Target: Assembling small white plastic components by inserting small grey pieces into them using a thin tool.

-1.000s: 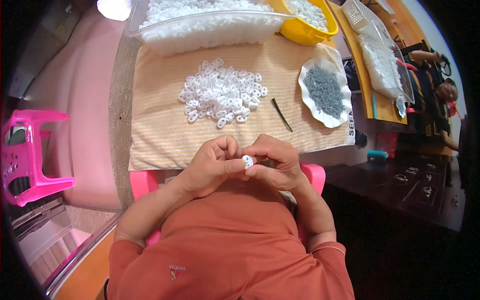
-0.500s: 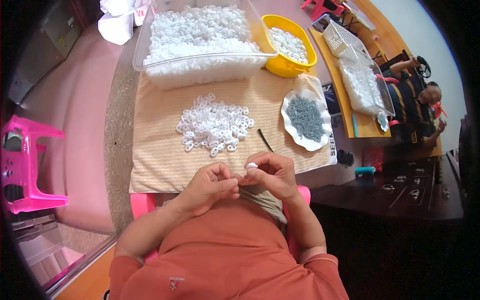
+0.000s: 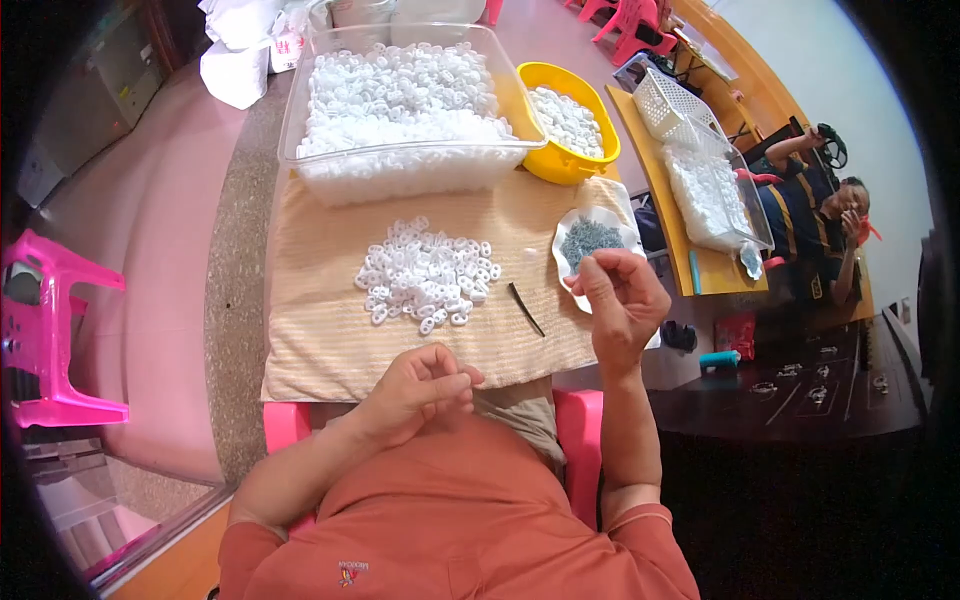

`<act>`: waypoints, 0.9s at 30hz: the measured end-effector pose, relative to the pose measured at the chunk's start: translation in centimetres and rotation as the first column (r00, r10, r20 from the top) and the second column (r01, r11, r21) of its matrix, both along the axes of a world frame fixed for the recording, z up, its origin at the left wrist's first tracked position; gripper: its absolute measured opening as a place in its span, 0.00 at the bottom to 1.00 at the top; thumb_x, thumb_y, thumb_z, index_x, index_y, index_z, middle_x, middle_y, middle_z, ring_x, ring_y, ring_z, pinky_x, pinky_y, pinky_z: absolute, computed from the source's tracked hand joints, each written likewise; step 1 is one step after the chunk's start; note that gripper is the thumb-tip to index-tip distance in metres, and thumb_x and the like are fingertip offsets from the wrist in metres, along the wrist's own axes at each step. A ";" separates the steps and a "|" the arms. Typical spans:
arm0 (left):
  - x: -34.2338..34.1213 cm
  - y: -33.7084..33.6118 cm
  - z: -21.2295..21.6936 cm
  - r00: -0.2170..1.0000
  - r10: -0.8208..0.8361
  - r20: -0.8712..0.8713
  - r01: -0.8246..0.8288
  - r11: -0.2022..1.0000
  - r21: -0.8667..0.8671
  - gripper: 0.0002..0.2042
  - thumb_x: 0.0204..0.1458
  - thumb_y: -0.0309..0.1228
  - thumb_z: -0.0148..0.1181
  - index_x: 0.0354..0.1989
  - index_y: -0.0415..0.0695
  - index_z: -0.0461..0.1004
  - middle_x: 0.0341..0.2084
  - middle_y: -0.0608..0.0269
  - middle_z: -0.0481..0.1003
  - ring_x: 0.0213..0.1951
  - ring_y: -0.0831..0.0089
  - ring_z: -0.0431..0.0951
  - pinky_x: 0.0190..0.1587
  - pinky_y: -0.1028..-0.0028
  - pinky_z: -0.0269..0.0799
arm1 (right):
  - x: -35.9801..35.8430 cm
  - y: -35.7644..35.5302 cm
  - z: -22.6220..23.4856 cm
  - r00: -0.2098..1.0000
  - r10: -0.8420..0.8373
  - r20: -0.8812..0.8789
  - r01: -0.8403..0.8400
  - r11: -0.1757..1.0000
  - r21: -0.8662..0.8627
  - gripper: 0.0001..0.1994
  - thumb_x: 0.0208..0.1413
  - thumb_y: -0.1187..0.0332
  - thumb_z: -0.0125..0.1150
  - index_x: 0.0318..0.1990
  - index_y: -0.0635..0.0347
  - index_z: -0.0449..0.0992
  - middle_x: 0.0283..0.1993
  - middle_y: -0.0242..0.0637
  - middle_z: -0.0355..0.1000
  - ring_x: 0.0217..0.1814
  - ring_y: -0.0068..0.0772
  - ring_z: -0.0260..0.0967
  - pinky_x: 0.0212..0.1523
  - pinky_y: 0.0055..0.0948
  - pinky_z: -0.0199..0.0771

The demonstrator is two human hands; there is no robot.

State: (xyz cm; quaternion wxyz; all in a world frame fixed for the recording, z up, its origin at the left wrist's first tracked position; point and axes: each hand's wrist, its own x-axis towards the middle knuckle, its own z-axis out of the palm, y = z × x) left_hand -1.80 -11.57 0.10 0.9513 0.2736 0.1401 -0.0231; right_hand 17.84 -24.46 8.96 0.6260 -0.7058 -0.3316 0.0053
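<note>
My right hand (image 3: 625,305) is raised over the near edge of a scalloped white plate (image 3: 563,240) holding small grey pieces (image 3: 592,238). Its thumb and forefinger are pinched together; whatever lies between them cannot be made out. Close to my belly, my left hand (image 3: 425,392) is held with curled fingers, thumb against forefinger, and any small thing in it is hidden. Beyond it, a pile of white oval two-holed pieces (image 3: 425,270) lies on a tan striped cloth (image 3: 320,335). Between pile and plate lies a thin black stick (image 3: 526,309).
At the table's far side stand a big clear bin (image 3: 400,165) full of white pieces and a yellow tub (image 3: 565,168). A pink stool (image 3: 65,330) is on the left. To the right, another person (image 3: 825,215) sits near a side table (image 3: 730,280).
My right hand has left my left hand and moved up and right to the plate; the white piece it held no longer shows in it. My left hand stays nearly in place.
</note>
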 end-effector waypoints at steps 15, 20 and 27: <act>0.3 0.3 -0.2 0.999 0.018 -0.045 -0.017 1.000 0.027 0.06 0.53 0.24 0.61 0.32 0.44 0.69 0.39 0.56 0.75 0.33 0.76 0.76 0.38 0.74 0.77 | 4.8 2.1 -5.5 0.834 0.357 0.422 -0.012 0.775 -0.632 0.10 0.50 0.74 0.62 0.41 0.61 0.76 0.39 0.40 0.73 0.36 0.42 0.73 0.39 0.33 0.74; 0.3 0.3 -0.1 0.999 0.011 -0.048 -0.010 1.000 0.017 0.06 0.53 0.25 0.62 0.32 0.43 0.69 0.39 0.56 0.74 0.33 0.77 0.76 0.39 0.75 0.77 | 4.7 3.5 -6.0 0.834 0.388 0.393 0.061 0.642 -0.764 0.09 0.54 0.69 0.56 0.41 0.58 0.75 0.40 0.41 0.73 0.40 0.49 0.72 0.41 0.40 0.72; 0.3 0.2 -0.3 0.998 0.007 -0.055 -0.005 1.000 0.031 0.06 0.53 0.24 0.61 0.32 0.44 0.68 0.39 0.56 0.74 0.33 0.76 0.76 0.38 0.75 0.76 | 4.9 4.1 -7.1 0.735 0.483 0.476 0.164 0.555 -0.816 0.06 0.56 0.68 0.50 0.33 0.61 0.70 0.33 0.44 0.70 0.34 0.49 0.73 0.34 0.42 0.73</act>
